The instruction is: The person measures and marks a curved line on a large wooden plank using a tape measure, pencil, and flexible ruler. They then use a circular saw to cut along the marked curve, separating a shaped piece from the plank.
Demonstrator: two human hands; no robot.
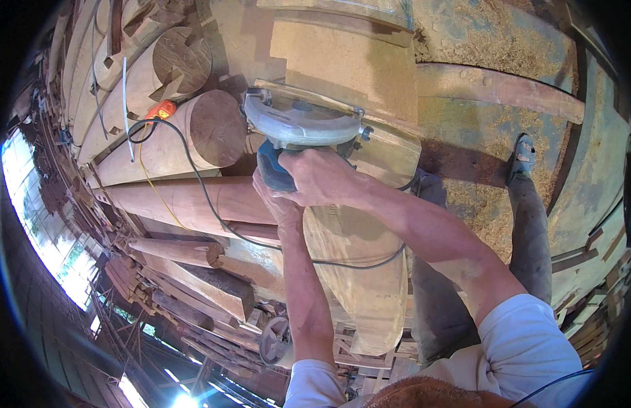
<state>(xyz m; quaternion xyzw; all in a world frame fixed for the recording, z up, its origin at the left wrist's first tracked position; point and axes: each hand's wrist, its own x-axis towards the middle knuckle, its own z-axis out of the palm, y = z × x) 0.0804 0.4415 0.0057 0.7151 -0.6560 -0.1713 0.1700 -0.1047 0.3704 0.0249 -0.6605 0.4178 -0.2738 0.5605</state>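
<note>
A circular saw (298, 129) with a grey metal guard and a blue body rests on a thick pale timber (356, 245). My right hand (317, 175) is closed over the blue handle, its fingers wrapped round the top. From the near left my left hand (280, 204) grips the blue housing (273, 170), partly hidden by the right hand. The blade is hidden under the guard. A dark power cord (309, 262) loops across the timber and over the logs on the left.
Notched round logs (217, 129) lie at the left, with an orange tool (160, 110) on them. Sawdust (465, 34) covers the floor and boards at the right, where my sandalled foot (524, 153) stands. A curved plank (506, 88) lies there. More timber is stacked lower left.
</note>
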